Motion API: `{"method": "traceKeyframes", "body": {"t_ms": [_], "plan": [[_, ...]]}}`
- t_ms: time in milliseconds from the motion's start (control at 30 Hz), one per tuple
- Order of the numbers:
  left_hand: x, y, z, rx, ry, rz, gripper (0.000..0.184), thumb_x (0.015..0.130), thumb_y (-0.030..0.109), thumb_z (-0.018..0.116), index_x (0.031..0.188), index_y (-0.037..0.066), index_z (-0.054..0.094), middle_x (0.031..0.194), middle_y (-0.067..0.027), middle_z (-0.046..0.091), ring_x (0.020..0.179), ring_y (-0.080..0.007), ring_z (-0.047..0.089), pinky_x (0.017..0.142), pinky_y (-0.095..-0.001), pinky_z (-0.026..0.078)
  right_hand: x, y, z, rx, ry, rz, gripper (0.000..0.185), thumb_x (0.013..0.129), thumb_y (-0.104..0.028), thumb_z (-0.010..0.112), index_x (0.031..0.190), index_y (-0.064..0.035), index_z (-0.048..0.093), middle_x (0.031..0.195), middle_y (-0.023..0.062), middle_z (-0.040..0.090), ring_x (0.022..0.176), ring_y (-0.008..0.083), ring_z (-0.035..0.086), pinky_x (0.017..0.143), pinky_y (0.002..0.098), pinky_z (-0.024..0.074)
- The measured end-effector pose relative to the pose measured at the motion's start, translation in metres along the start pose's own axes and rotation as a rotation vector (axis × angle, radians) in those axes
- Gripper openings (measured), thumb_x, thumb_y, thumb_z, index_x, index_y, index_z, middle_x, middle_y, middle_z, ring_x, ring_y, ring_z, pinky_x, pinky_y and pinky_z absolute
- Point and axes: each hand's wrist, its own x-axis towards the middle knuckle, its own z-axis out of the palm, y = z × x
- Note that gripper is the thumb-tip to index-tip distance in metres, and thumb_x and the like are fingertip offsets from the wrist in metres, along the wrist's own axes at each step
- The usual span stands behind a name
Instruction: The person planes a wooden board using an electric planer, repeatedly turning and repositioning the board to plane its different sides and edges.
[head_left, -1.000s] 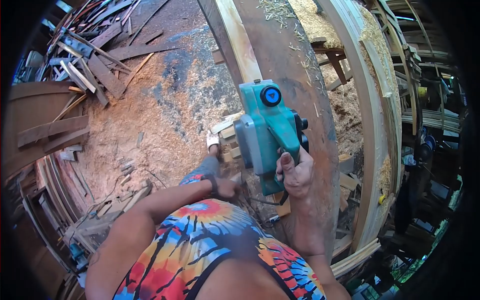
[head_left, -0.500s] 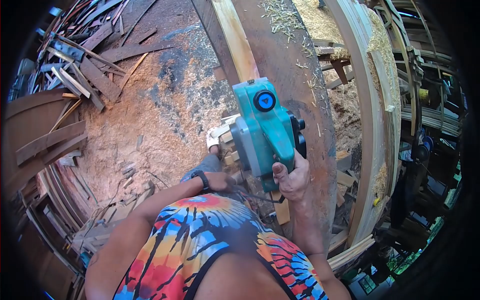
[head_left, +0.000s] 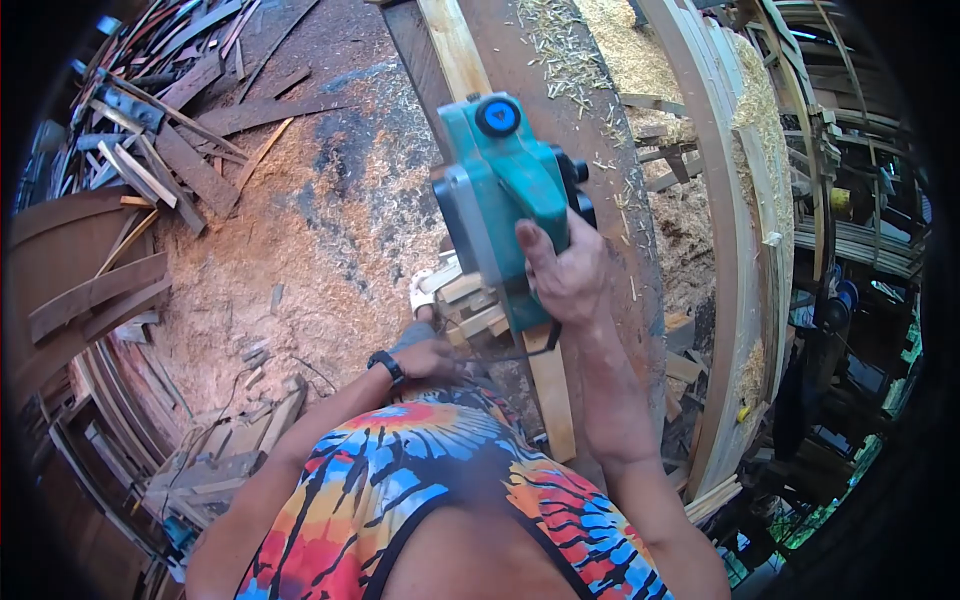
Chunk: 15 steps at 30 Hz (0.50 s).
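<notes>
My right hand (head_left: 570,265) is wrapped round the rear handle of a teal electric planer (head_left: 515,190) with a blue front knob. Beneath the planer, a pale narrow wooden strip (head_left: 455,45) lies along the brown workbench (head_left: 625,290) and shows both ahead of the tool and behind it. A black power cord (head_left: 500,357) runs from the planer's rear toward my left hand (head_left: 425,360). That hand is low by my thigh, its fingers closed at the cord and slightly blurred. The planer's underside is hidden.
Wood shavings (head_left: 560,55) are scattered on the bench's far part. Long boards (head_left: 730,220) stand along the right. Sawdust (head_left: 270,260) covers the floor at left, with piled scrap wood (head_left: 180,160) beyond. Small offcuts (head_left: 475,305) lie beside my foot (head_left: 422,290).
The planer and my right hand have moved forward along the strip, uncovering more of its near end. My left hand has shifted slightly left with the cord.
</notes>
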Motion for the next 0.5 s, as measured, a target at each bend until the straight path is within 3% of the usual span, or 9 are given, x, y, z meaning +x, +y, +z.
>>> {"method": "traceKeyframes", "body": {"t_ms": [67,167,200,267,367,400,500], "plan": [[0.019,-0.031,-0.001,0.105,0.034,0.103,0.037,0.091,0.03,0.069,0.113,0.001,0.072,0.11,-0.0154,0.07,0.106,-0.0249,0.065,0.095,-0.0362,0.048,0.027,-0.006,0.007,-0.039,0.028,-0.049,0.056,0.091,-0.053,0.071,0.099,0.0016,0.068,0.081,0.0154,0.071,0.072,0.0217,0.068,0.068,0.0363,0.0531],[0.024,-0.043,0.003,-0.197,0.134,0.203,0.022,0.095,0.024,0.069,0.107,0.005,0.071,0.108,-0.0044,0.07,0.103,-0.018,0.063,0.096,-0.0319,0.045,0.072,-0.02,0.018,-0.113,0.063,-0.162,0.059,0.09,-0.059,0.068,0.096,-0.0007,0.071,0.077,0.0171,0.07,0.072,0.027,0.071,0.067,0.0393,0.0536],[0.004,-0.009,0.009,-0.611,0.137,0.082,0.032,0.1,0.036,0.062,0.115,0.008,0.069,0.122,-0.004,0.068,0.111,-0.0179,0.061,0.1,-0.0344,0.044,0.104,-0.028,0.024,-0.158,0.06,-0.154,0.059,0.089,-0.06,0.068,0.094,-0.0012,0.072,0.073,0.0158,0.07,0.071,0.0254,0.071,0.066,0.0391,0.0538],[0.002,-0.006,0.013,-0.789,0.101,0.139,0.044,0.102,0.048,0.053,0.121,0.011,0.066,0.129,-0.0037,0.067,0.116,-0.0173,0.061,0.103,-0.0375,0.043,0.13,-0.037,0.025,-0.077,-0.012,-0.134,0.061,0.089,-0.062,0.067,0.092,-0.0014,0.072,0.073,0.0151,0.071,0.071,0.0259,0.071,0.066,0.0383,0.0543],[0.005,-0.026,0.018,-0.753,0.203,0.071,0.047,0.105,0.041,0.049,0.133,0.005,0.062,0.127,-0.0083,0.067,0.11,-0.0214,0.064,0.095,-0.0361,0.049,0.139,-0.026,0.028,-0.098,0.03,-0.194,0.056,0.09,-0.057,0.068,0.097,-0.0026,0.073,0.082,0.0158,0.073,0.078,0.0249,0.072,0.07,0.0365,0.0544],[0.016,-0.051,0.021,-0.581,0.299,0.103,0.051,0.105,0.045,0.048,0.13,0.003,0.062,0.128,-0.0088,0.067,0.109,-0.0225,0.065,0.092,-0.0359,0.051,0.126,-0.024,0.023,-0.103,0.038,-0.182,0.054,0.09,-0.056,0.069,0.099,-0.0029,0.073,0.085,0.0161,0.074,0.08,0.0252,0.072,0.071,0.036,0.0544],[0.007,-0.066,0.027,-0.081,0.225,0.047,0.051,0.1,0.043,0.056,0.123,-0.002,0.061,0.116,-0.0145,0.07,0.102,-0.0284,0.068,0.092,-0.0368,0.052,0.051,-0.019,-0.001,-0.003,0.016,-0.113,0.045,0.091,-0.044,0.072,0.108,-0.0023,0.073,0.094,0.0133,0.075,0.084,0.0217,0.071,0.075,0.034,0.0539]]}}
